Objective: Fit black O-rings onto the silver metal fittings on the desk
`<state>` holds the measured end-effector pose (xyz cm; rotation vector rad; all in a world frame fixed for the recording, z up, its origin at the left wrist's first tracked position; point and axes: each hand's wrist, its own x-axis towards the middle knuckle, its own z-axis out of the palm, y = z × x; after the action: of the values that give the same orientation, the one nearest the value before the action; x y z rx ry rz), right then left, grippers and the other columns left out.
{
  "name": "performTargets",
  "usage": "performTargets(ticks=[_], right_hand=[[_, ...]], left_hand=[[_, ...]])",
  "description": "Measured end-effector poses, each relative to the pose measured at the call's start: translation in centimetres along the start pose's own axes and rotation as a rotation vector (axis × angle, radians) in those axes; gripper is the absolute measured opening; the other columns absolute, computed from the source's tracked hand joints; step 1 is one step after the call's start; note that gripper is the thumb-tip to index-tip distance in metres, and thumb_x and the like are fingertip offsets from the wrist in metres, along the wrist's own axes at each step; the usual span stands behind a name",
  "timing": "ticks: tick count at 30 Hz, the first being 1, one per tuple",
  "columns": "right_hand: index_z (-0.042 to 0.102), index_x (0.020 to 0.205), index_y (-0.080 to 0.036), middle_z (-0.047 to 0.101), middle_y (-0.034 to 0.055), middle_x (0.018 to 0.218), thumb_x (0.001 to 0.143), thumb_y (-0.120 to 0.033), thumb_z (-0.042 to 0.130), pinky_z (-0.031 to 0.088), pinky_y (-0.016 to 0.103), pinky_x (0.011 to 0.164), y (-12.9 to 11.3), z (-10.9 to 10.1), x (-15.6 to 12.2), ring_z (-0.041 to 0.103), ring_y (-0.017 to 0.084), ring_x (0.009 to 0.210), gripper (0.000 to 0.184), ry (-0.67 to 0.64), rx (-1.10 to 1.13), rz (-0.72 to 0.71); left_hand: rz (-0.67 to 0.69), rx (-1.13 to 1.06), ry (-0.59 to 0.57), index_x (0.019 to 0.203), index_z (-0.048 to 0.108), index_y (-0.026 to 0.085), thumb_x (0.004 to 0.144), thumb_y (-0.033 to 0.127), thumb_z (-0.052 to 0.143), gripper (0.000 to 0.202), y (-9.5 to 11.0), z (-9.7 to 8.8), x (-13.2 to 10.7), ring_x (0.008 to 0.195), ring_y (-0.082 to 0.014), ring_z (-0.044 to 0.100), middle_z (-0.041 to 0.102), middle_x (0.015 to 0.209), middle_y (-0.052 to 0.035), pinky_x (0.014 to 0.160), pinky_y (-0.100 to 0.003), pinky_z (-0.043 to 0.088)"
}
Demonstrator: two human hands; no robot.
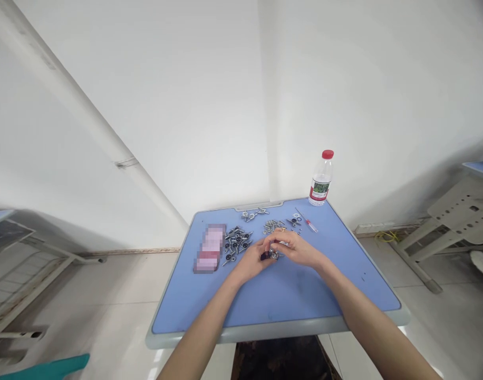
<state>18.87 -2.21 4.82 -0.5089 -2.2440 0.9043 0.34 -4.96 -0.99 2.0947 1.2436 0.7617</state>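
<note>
Both my hands meet over the middle of a blue desk (289,295). My left hand (252,259) and my right hand (295,247) are closed together on a small dark and metal part (270,255), pinched between the fingertips. Just left of them lies a heap of small black-wheeled metal pieces (237,243). A scatter of screws (273,225) lies behind my hands.
A water bottle with a red cap (321,178) stands at the desk's far right corner. A small red-handled screwdriver (308,221) lies near it. A blurred pink object (210,248) rests on the left. Other desks stand at both sides of the room.
</note>
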Motion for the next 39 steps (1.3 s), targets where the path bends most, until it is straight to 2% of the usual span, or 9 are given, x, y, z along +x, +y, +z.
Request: performTargets(ticks=[5,11,15,20,24,27,33,36,39], right_hand=[[0.067,0.095,-0.022,0.062,0.0046,0.090,0.093,-0.026,0.051,0.049,0.029,0.073,1.3,1.1,-0.1,0.058,0.016,0.082,0.017,0.162,-0.083,0.000],[0.065,0.112,-0.024,0.064,0.0056,0.091,0.093,-0.023,0.049,0.050,0.034,0.077,2.0,1.3,-0.1,0.060,0.018,0.085,0.025,0.222,-0.050,-0.009],[0.061,0.117,-0.023,0.068,0.0044,0.093,0.092,-0.020,0.049,0.050,0.035,0.079,1.4,0.9,-0.2,0.061,0.018,0.087,0.028,0.197,-0.037,0.040],[0.060,0.116,-0.023,0.067,0.0050,0.100,0.094,-0.016,0.043,0.048,0.036,0.086,1.0,1.2,-0.2,0.059,0.018,0.096,0.028,0.123,-0.115,-0.019],[0.063,0.110,-0.023,0.061,0.0071,0.104,0.093,-0.024,0.050,0.051,0.033,0.080,1.4,1.8,-0.1,0.058,0.018,0.092,0.021,0.145,-0.118,0.011],[0.064,0.107,-0.023,0.061,0.0067,0.098,0.095,-0.021,0.047,0.051,0.033,0.078,1.6,1.8,-0.1,0.058,0.017,0.088,0.022,0.174,-0.079,-0.003],[0.053,0.127,-0.027,0.065,0.0048,0.098,0.096,-0.016,0.039,0.048,0.038,0.089,1.2,1.4,-0.3,0.057,0.019,0.098,0.036,0.084,-0.111,-0.025],[0.055,0.125,-0.026,0.061,0.0076,0.104,0.095,-0.020,0.043,0.050,0.038,0.085,1.3,1.8,-0.3,0.057,0.020,0.097,0.033,0.121,-0.188,0.002],[0.058,0.121,-0.024,0.059,0.0086,0.102,0.094,-0.017,0.042,0.051,0.036,0.079,1.6,2.1,-0.2,0.058,0.018,0.090,0.032,0.184,-0.185,0.004]], left_hand=[[0.028,0.045,0.031,0.095,0.065,0.018,0.079,0.015,0.060,0.017,0.2,0.2,0.1,0.082,-0.0151,0.055,0.061,0.103,-0.0033,0.075,-0.027,0.045],[-0.003,0.036,0.020,0.098,0.065,0.019,0.079,0.018,0.062,0.019,0.5,0.0,0.1,0.081,-0.0152,0.055,0.061,0.100,-0.0028,0.073,-0.026,0.044],[-0.011,0.039,0.008,0.094,0.064,0.019,0.080,0.019,0.062,0.014,0.3,0.0,0.0,0.079,-0.0147,0.054,0.060,0.097,-0.0025,0.071,-0.026,0.044],[0.002,0.074,0.031,0.093,0.063,0.018,0.079,0.020,0.063,0.014,0.0,0.2,0.0,0.086,-0.0179,0.055,0.061,0.097,-0.0043,0.075,-0.029,0.045],[0.034,0.026,0.062,0.101,0.063,0.019,0.081,0.018,0.061,0.020,0.1,0.4,0.0,0.090,-0.0184,0.057,0.062,0.105,-0.0050,0.080,-0.030,0.046],[0.039,0.034,0.063,0.098,0.064,0.019,0.078,0.014,0.063,0.021,0.1,0.5,0.0,0.086,-0.0175,0.057,0.062,0.102,-0.0042,0.076,-0.029,0.046],[0.057,0.023,0.051,0.098,0.063,0.018,0.078,0.014,0.063,0.020,0.0,0.4,-0.1,0.089,-0.0181,0.057,0.061,0.104,-0.0050,0.077,-0.029,0.047],[0.067,0.019,0.068,0.099,0.063,0.019,0.081,0.016,0.061,0.019,0.0,0.5,-0.1,0.090,-0.0182,0.057,0.060,0.105,-0.0049,0.079,-0.030,0.047],[0.063,0.041,0.065,0.098,0.063,0.019,0.080,0.015,0.061,0.018,0.1,0.5,-0.2,0.086,-0.0169,0.056,0.060,0.103,-0.0039,0.077,-0.029,0.046]])
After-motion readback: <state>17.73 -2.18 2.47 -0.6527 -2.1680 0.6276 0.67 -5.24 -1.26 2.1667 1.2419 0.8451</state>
